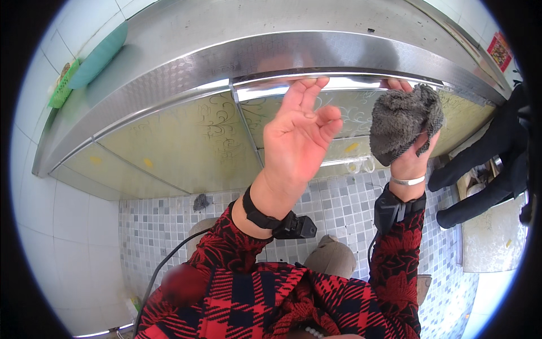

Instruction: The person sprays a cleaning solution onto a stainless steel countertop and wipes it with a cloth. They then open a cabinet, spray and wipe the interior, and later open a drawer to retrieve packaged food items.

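Note:
My left hand (pixel 302 127) is palm up, its two longest fingertips at the shiny metal strip (pixel 353 82) under the counter's front edge. Its other fingers curl loosely, and I see nothing held in it. A crumpled dark grey cloth (pixel 400 123) lies in my right hand (pixel 413 159), with the thumb over its lower corner. Fingertips of that hand show beyond the cloth, close to the same strip; the cloth hides most of the palm. Behind both hands stand yellowish cabinet doors (pixel 178 148) with scroll patterns.
The stainless steel counter (pixel 254 19) runs across the top. A teal basin (pixel 99 55) and a green basket (pixel 63 87) stand at its left end. Another person's dark-trousered legs (pixel 478 163) are at right. A dark scrap (pixel 201 202) lies on the mosaic floor (pixel 156 229).

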